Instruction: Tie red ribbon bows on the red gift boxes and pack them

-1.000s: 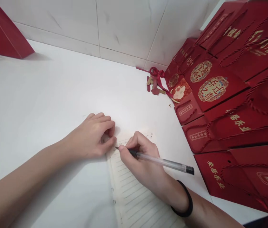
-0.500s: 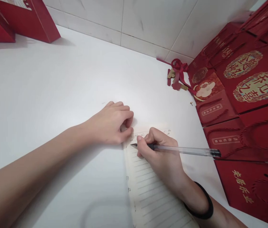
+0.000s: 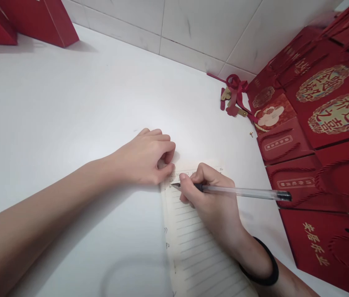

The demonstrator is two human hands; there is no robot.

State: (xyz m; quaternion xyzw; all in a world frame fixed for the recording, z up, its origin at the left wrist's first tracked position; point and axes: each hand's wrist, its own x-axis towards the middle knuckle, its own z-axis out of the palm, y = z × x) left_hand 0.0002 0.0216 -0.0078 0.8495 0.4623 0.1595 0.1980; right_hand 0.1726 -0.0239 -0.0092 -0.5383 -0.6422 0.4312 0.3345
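My right hand grips a clear gel pen with a black grip and black end cap. Its tip meets the upper left part of a lined sheet of paper, by some small handwritten marks. A black band circles the right wrist. My left hand rests on the white table at the sheet's top left corner, its fingers curled in. Between its thumb and forefinger is a hollow with nothing visible in it. The thumb touches the paper's edge. Part of the sheet lies hidden under my right hand and forearm.
Red gift bags with rope handles and gold lettering line the right side. A red ribbon with tags and a small metal pin lie near them. More red bags stand at far left. A tiled wall borders the white table.
The camera view has shifted slightly. The pen tip has moved a little along the sheet's upper left, still in my right hand. My left hand has stayed in place.
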